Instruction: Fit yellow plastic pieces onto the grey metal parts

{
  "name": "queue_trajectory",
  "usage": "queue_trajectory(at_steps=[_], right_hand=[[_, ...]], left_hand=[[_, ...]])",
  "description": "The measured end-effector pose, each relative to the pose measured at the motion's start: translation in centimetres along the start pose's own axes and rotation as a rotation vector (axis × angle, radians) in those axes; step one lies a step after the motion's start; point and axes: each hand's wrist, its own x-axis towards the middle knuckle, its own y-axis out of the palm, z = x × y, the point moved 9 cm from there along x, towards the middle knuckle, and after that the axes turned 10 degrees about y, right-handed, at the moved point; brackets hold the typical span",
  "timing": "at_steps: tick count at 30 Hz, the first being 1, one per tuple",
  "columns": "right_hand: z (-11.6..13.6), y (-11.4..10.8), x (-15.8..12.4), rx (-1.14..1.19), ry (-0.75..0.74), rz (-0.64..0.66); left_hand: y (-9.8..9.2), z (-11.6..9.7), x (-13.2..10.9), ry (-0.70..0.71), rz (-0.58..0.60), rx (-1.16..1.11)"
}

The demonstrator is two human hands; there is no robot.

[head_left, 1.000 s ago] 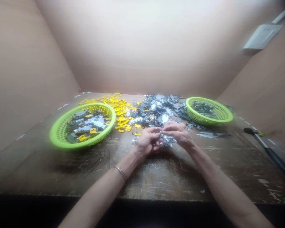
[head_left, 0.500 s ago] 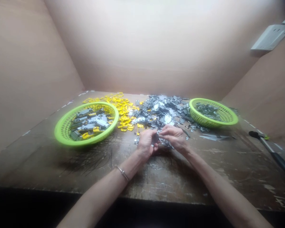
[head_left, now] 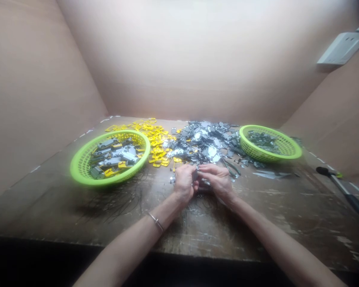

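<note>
My left hand (head_left: 184, 182) is closed around a small dark grey part (head_left: 195, 174), held low over the front of the pile. Fingers of my right hand (head_left: 218, 179) pinch at the same part's right side; whether they hold a second tiny piece is too small to tell. Just beyond both hands spreads a heap of grey and silvery flat parts (head_left: 206, 137). To its left lie many yellow frame-like pieces (head_left: 155, 137). Near my right fingertips rests a dark, thin-handled tool, perhaps pliers (head_left: 233, 168), partly hidden.
A green basket (head_left: 77, 175) at left holds grey and yellow assembled pieces. Another green basket (head_left: 271, 155) at right contains dark small parts. Clear flat slips (head_left: 271, 175) and a black-handled rod (head_left: 347, 195) lie to the right. Walls enclose the table (head_left: 113, 227); a white socket box (head_left: 344, 48) is mounted upper right.
My right hand has shifted slightly left and down, closer against my left hand. More of the dark tool behind it now shows. The grey part stays in my left hand.
</note>
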Motion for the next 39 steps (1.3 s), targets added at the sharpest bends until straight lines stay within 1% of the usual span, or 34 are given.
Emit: queue_trajectory(at_steps=[2,5,7,9,10,12,14,15,16,17,19,21,22,24,26,27,28,30,32,34,35,36,37,39], right_hand=[[-0.2,-0.1,0.0,-0.017,0.002,-0.027],[-0.3,-0.4,0.0,-0.057,0.007,-0.078],[0.5,-0.6,-0.3,-0.147,-0.064,-0.107],[1.7,-0.3,-0.8,-0.281,-0.201,-0.106],[2.2,0.1,-1.1,-0.349,-0.277,-0.083],[2.8,1.2,-1.7,-0.453,-0.402,0.005],[3.0,2.2,-2.0,-0.508,-0.485,0.098],[3.1,2.4,-2.0,-0.516,-0.501,0.129],[3.1,2.2,-1.8,-0.508,-0.492,0.131],[3.2,1.7,-1.4,-0.483,-0.452,0.108],[3.0,-0.2,-0.2,-0.388,-0.301,-0.009],[2.3,-1.8,0.4,-0.297,-0.125,-0.121],[2.0,-1.8,0.5,-0.273,-0.064,-0.127],[1.6,-0.5,0.3,-0.264,-0.011,-0.029],[1.4,1.4,-0.2,-0.26,-0.01,0.085],[1.2,1.9,-0.4,-0.244,-0.007,0.104],[1.0,2.0,-0.5,-0.226,0.0,0.096],[0.9,1.3,-0.4,-0.215,-0.008,0.028],[1.6,0.1,-0.3,-0.315,-0.089,-0.053],[2.9,-0.7,-0.5,-0.55,-0.24,-0.118],[3.5,-0.7,-0.7,-0.681,-0.311,-0.133],[3.9,-0.6,-0.8,-0.792,-0.366,-0.135],[4.1,-0.5,-0.9,-0.865,-0.402,-0.131],[4.5,-0.4,-0.9,-0.892,-0.423,-0.115]], left_hand=[[0.0,0.2,0.1,-0.003,0.016,-0.003],[0.6,0.4,0.1,-0.036,0.085,-0.028],[1.0,0.7,0.0,-0.078,0.133,-0.046],[1.3,0.8,0.0,-0.105,0.148,-0.075],[1.3,0.9,0.0,-0.106,0.134,-0.093],[1.1,0.9,0.2,-0.092,0.088,-0.126],[0.7,0.8,0.4,-0.077,0.045,-0.131],[0.6,0.8,0.5,-0.076,0.047,-0.123],[0.7,0.6,0.6,-0.072,0.066,-0.113],[0.9,0.3,0.7,-0.061,0.1,-0.106],[1.2,-0.9,0.9,-0.001,0.164,-0.123],[1.1,-2.4,1.1,0.099,0.165,-0.177],[0.9,-2.9,1.2,0.148,0.137,-0.206],[0.5,-3.4,1.2,0.216,0.077,-0.248],[0.5,-3.1,1.1,0.255,0.054,-0.27],[0.7,-2.9,1.1,0.27,0.06,-0.271],[0.9,-2.7,1.0,0.278,0.075,-0.259],[1.3,-2.3,0.8,0.274,0.124,-0.19],[1.4,-2.5,0.6,0.297,0.162,-0.055],[1.1,-3.9,0.4,0.413,0.17,0.145],[1.1,-4.9,0.2,0.502,0.171,0.271],[1.4,-5.7,0.0,0.572,0.198,0.408],[1.8,-5.9,-0.1,0.613,0.246,0.543],[2.9,-5.4,-0.2,0.616,0.375,0.74]])
